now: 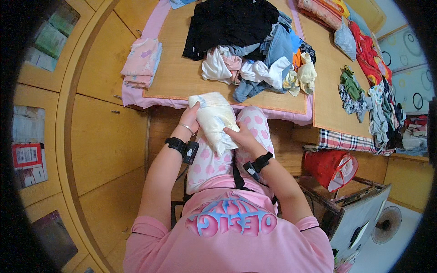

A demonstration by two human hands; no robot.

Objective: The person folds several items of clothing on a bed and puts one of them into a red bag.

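A cream-white folded cloth item (pixel 214 119) with faint blue marks lies over my lap, held at both sides. My left hand (pixel 192 117) grips its upper left side, thumb on top. My right hand (pixel 243 135) holds its lower right edge, thumb on top and the fingers partly hidden. Beyond my knees is a pile with a black garment (pixel 232 24), white cloth pieces (pixel 264 72) and blue denim (pixel 251 89). At the pile's right end sits a pale yellow cloth (pixel 307 76). A folded pink garment stack (pixel 140 63) rests near the mat's left edge.
A woven mat (pixel 177 82) covers the bed before me. More clothes (pixel 353 90) and a red patterned cloth (pixel 362 44) lie to the right. A red bag (pixel 327 167) stands below the bed's edge at right, near a fan (pixel 385 224). Wooden cabinets (pixel 106 133) line the left.
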